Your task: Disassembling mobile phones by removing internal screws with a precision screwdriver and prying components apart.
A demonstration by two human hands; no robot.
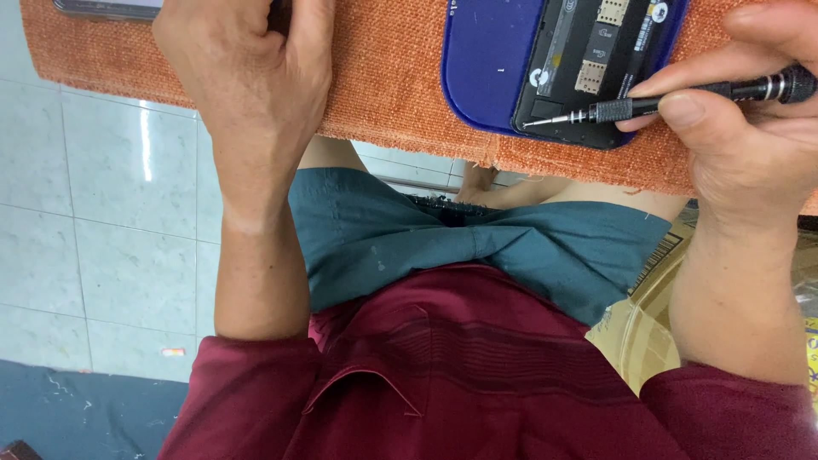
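phone [588, 60]: upper part cut by top edge beyond the right hand's fingertips | screwdriver [665, 100]: handle end runs off right edge past the right hand [741, 145], tip too small to tell if seated | left hand [247, 77]: fingertips cut by top edge, whatever lies under them hidden | grey object [106, 7] beside left fingers: mostly out of frame

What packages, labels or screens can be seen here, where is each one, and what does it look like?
Opened phone: on the orange cloth at top right, black insides in a blue frame, with small white stickers.
Flat device: top left edge, grey strip, mostly cut off; whether it is a screen cannot be told.
Package: beside the right forearm, pale yellow with a black striped label.
Yellow package: far right edge, barely visible.
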